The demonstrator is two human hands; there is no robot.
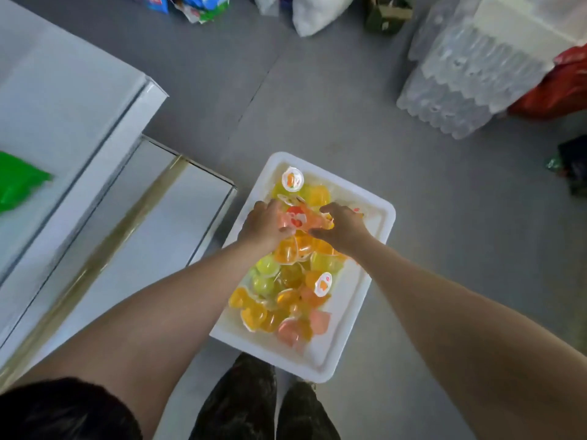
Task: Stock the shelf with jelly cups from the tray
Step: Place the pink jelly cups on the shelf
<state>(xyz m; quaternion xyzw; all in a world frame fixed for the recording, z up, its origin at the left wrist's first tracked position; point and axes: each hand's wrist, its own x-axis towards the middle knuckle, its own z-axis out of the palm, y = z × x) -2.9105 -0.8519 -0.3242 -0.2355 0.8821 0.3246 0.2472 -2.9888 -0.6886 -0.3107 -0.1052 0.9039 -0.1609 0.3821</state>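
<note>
A white tray [378, 227] lies on the grey floor, filled with several jelly cups [286, 300] in orange, yellow, green and pink. Both hands are down in the tray's far half. My left hand [265, 225] and my right hand [341, 227] curl around a small bunch of pink and orange jelly cups [297, 219] held between them. One cup [292, 179] with a white printed lid lies at the tray's far end, apart from the hands. The white shelf [73, 100] stands to the left, with a lower white shelf board [178, 223] next to the tray.
A green packet [16, 182] lies on the upper shelf at far left. Stacked clear plastic trays [467, 81] and a red bag [559, 87] sit at the right rear. White and coloured bags line the far floor. My legs stand just before the tray.
</note>
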